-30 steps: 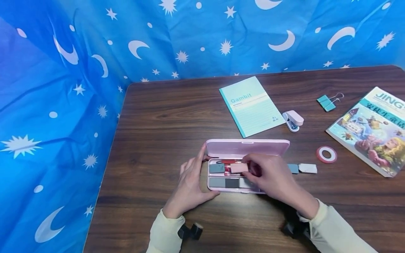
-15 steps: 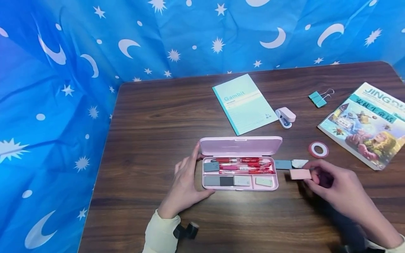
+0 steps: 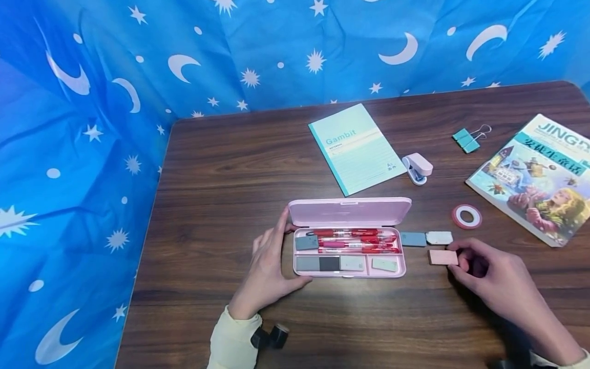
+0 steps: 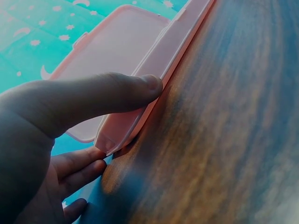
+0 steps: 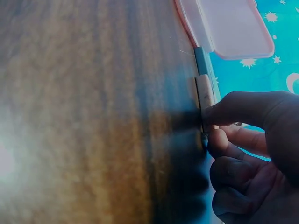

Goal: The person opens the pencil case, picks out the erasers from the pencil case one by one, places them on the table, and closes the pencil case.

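A pink pencil case lies on the table with its lid raised. My left hand holds its left end, thumb at the front edge, index finger along the lid's side. Inside are several red pens, a grey eraser on their left ends, a row of grey and white erasers in the front compartment, and a pale green eraser at front right. To the right of the case, my right hand pinches the right end of a pink eraser between thumb and fingers, close over the table.
A blue-grey eraser and a white eraser lie end to end beside the case. Behind are a notebook, a small stapler, a tape roll, a teal binder clip and a picture book.
My right hand has carried the pink eraser out of the case to the right and lowered it beside the white eraser. My left hand has stayed on the case.
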